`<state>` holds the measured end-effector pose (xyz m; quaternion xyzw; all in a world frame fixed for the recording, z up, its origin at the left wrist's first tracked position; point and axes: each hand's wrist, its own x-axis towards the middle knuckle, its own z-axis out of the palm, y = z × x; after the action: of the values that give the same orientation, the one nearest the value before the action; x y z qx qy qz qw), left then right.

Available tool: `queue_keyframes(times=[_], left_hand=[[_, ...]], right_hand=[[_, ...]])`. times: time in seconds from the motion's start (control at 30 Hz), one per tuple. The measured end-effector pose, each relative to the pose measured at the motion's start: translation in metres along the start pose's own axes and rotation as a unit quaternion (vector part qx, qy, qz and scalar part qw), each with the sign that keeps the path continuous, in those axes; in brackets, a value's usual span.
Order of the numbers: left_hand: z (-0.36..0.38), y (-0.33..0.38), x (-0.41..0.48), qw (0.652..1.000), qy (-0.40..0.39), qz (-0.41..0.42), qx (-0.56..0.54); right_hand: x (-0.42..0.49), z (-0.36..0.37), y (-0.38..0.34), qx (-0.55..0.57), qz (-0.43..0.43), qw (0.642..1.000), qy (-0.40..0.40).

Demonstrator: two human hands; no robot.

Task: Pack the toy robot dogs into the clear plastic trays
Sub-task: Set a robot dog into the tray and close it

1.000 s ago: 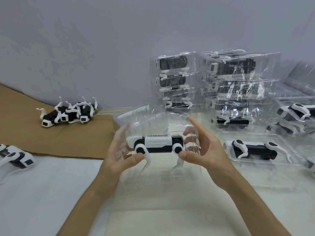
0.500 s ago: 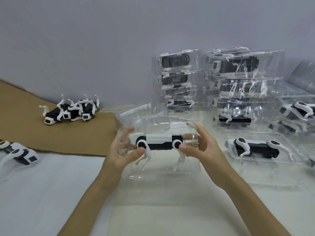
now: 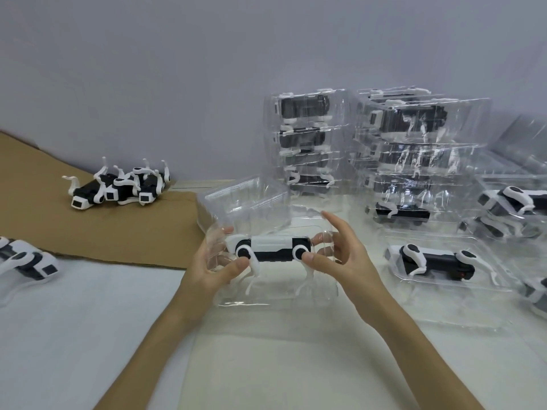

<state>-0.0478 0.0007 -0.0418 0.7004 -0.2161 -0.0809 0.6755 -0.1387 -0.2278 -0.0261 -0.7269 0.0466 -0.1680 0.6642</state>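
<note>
A black-and-white toy robot dog (image 3: 270,249) lies on its side inside a clear plastic tray (image 3: 278,294), which I hold up at centre. My left hand (image 3: 211,269) grips the tray's left end, thumb in front and fingers behind the plastic. My right hand (image 3: 340,257) grips the right end, thumb pressing by the dog's rear hip joint, index finger raised. The tray's clear lid (image 3: 245,199) stands open behind the dog.
Two stacks of packed trays (image 3: 307,140) (image 3: 414,155) stand against the wall. Open trays with dogs (image 3: 435,263) (image 3: 515,205) lie at right. Loose dogs (image 3: 118,189) sit on brown cardboard (image 3: 88,235) at left, with another dog (image 3: 26,260) at the left edge.
Both hands closed in on the tray's ends and took hold of it. My right thumb moved onto the dog's rear joint and the right index finger lifted.
</note>
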Motion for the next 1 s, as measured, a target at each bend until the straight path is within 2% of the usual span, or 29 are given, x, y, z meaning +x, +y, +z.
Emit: queue_keyframes(times=[0.23, 0.33, 0.47, 0.57, 0.7, 0.77, 0.83, 0.87, 0.93, 0.97, 1.0], left_hand=[[-0.005, -0.009, 0.002, 1.000, 0.022, -0.011, -0.004], [-0.004, -0.010, 0.001, 0.999, 0.022, -0.031, -0.030], [-0.005, -0.003, 0.006, 0.987, 0.029, -0.077, -0.135], [0.002, -0.003, 0.006, 0.988, 0.036, -0.087, -0.121], [0.023, -0.007, 0.003, 0.979, 0.118, -0.116, -0.118], [0.029, -0.012, 0.003, 0.979, 0.130, -0.112, -0.113], [0.032, -0.018, 0.002, 0.983, 0.137, -0.078, -0.092], [0.032, -0.019, 0.000, 0.986, 0.142, -0.060, -0.067], [0.032, -0.020, -0.003, 0.988, 0.148, -0.035, -0.027], [0.031, -0.022, -0.003, 0.989, 0.145, -0.032, -0.018], [0.030, -0.023, -0.003, 0.990, 0.139, -0.031, -0.011]], right_hand=[[-0.002, 0.006, 0.001, -0.060, -0.020, 0.998, 0.021], [-0.002, 0.006, 0.002, -0.031, 0.012, 0.999, 0.038], [-0.002, 0.008, 0.002, 0.000, 0.051, 0.998, 0.048], [-0.003, 0.006, 0.002, -0.002, 0.093, 0.995, 0.037], [-0.005, 0.002, 0.000, -0.053, 0.116, 0.992, 0.020], [-0.006, -0.001, 0.002, -0.147, 0.092, 0.984, 0.042], [-0.009, -0.001, 0.000, -0.261, 0.025, 0.962, 0.075], [-0.012, 0.000, -0.003, -0.281, -0.016, 0.957, 0.069], [-0.015, 0.003, -0.012, -0.278, -0.059, 0.959, -0.016], [-0.018, 0.005, -0.013, -0.304, -0.067, 0.947, -0.074], [-0.018, 0.006, -0.012, -0.366, -0.080, 0.919, -0.122]])
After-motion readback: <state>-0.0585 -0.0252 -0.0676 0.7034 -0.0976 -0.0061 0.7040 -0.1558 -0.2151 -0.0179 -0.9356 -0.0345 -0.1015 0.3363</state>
